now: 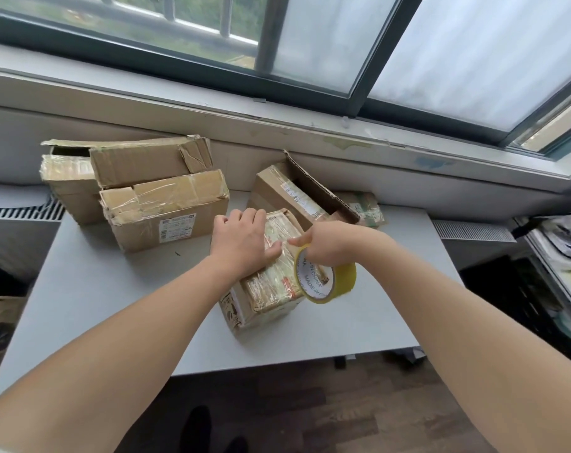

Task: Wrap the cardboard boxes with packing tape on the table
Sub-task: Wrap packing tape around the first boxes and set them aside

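Observation:
A small cardboard box (271, 289), shiny with tape on top, lies on the grey table (114, 305) in front of me. My left hand (241, 240) lies flat on the box's top with its fingers over the far edge. My right hand (326, 243) grips a yellow roll of packing tape (326, 277) at the box's right side, fingers through the core. A strip of tape runs from the roll onto the box top near my left thumb.
Two stacked taped boxes (160, 204) and a third behind them (68, 188) stand at the back left. An open box (297, 194) and a flattened one (366, 207) lie behind the small box. A window sill runs along the back; clutter fills shelves at right.

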`<state>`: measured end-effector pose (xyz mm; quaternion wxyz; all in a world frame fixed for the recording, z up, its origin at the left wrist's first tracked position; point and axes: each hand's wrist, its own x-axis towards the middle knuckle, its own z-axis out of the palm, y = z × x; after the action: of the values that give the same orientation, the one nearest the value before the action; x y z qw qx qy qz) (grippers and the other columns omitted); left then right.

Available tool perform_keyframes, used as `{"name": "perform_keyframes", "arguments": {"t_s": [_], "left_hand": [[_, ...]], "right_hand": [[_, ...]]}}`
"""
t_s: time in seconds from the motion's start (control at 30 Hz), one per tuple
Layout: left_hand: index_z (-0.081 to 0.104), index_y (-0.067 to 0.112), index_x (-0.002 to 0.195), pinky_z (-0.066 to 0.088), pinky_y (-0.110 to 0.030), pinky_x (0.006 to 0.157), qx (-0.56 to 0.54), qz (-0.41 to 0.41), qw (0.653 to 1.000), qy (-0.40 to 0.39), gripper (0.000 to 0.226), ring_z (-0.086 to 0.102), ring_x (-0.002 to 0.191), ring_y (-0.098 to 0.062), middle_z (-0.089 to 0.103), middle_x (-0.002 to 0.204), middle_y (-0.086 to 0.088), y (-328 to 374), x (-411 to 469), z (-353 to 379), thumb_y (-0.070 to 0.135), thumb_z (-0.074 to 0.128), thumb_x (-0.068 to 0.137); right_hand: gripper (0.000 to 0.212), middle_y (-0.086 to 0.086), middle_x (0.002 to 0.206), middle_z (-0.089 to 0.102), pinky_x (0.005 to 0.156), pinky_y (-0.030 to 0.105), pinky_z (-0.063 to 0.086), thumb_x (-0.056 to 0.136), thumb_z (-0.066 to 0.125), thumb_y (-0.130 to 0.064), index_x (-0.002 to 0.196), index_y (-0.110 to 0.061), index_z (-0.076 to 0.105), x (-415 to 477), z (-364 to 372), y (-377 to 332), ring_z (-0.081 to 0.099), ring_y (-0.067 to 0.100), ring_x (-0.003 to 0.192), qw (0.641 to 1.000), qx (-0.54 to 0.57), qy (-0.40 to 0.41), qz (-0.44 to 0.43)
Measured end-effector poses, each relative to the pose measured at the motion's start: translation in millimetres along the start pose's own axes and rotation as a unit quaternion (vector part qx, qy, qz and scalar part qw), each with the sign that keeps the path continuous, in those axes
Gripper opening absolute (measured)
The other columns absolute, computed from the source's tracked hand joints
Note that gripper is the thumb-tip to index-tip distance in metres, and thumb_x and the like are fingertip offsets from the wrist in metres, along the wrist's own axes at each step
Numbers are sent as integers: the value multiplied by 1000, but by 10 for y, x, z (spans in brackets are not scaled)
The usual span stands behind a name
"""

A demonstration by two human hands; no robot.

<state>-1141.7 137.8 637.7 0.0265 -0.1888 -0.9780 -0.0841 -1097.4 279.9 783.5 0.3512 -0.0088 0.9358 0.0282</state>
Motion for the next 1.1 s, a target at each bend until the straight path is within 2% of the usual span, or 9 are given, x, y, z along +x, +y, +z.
{"name": "perform_keyframes", "arguments": {"t_s": [0.17, 0.27, 0.43, 0.53, 0.6, 0.67, 0.8, 0.97, 1.1], "left_hand": [[49, 26, 132, 37, -43, 90, -20, -47, 998, -31, 70, 51, 121, -24, 55, 131, 2, 51, 117, -6, 79, 30, 92], [50, 29, 141, 36, -42, 96, -30, -64, 997, -44, 76, 49, 127, -21, 55, 136, 4, 94, 169, -12, 83, 34, 89], [54, 29, 139, 37, -41, 96, -48, -72, 996, -21, 77, 50, 125, -19, 58, 133, 6, 73, 153, 5, 84, 40, 87], [55, 28, 137, 37, -41, 95, -47, -65, 997, -8, 75, 51, 122, -19, 58, 130, 6, 84, 130, 26, 83, 42, 88], [56, 28, 135, 37, -40, 95, -45, -62, 997, -7, 74, 51, 121, -19, 58, 129, 6, 83, 120, 33, 83, 42, 88], [56, 28, 134, 36, -41, 95, -43, -63, 997, -7, 73, 51, 121, -19, 58, 129, 7, 73, 121, 46, 83, 42, 88], [51, 35, 139, 35, -42, 95, -51, -55, 997, -4, 65, 51, 122, -20, 58, 130, 7, 74, 97, 54, 77, 44, 90], [45, 46, 144, 33, -43, 96, -52, -37, 998, -27, 55, 48, 121, -21, 54, 129, 6, 78, 66, 12, 66, 41, 94], [38, 36, 152, 32, -46, 94, -32, 12, 998, -54, 63, 42, 129, -21, 41, 151, 9, 70, 51, -42, 55, 30, 92]], "right_hand": [[67, -2, 113, 63, 54, 24, 40, 92, 40, -14, 147, -51, 46, -25, -55, 104, 56, 11, 71, 994, 94, 55, 22], [66, -5, 90, 53, 54, 25, 39, 90, 41, -16, 146, -50, 48, -67, -165, 109, 55, 10, 74, 993, 82, 78, 29], [59, -6, 80, 45, 50, 24, 36, 90, 45, -16, 141, -43, 57, -118, -162, 24, 50, 11, 67, 991, 80, 99, 30], [60, -4, 90, 55, 58, 24, 42, 90, 45, -16, 143, -42, 55, -141, -56, 46, 56, 17, 78, 991, 86, 96, 30], [62, 6, 122, 61, 75, 28, 49, 91, 44, -17, 146, -44, 51, -151, 45, 60, 61, 26, 104, 991, 84, 100, 31], [64, 9, 140, 56, 89, 34, 52, 91, 44, -20, 150, -44, 46, -152, 157, 70, 59, 29, 119, 991, 75, 103, 30], [65, 11, 141, 56, 94, 37, 51, 94, 43, -21, 156, -42, 37, -149, 359, 80, 57, 31, 121, 995, 65, 69, 35], [56, 10, 129, 61, 89, 37, 55, 98, 41, -22, 152, -32, 44, -62, 344, 97, 59, 28, 106, 997, 47, 54, 39], [50, 11, 125, 61, 91, 41, 56, 98, 40, -23, 146, -23, 51, -12, 312, 66, 60, 30, 106, 998, 27, 36, 42]]}}
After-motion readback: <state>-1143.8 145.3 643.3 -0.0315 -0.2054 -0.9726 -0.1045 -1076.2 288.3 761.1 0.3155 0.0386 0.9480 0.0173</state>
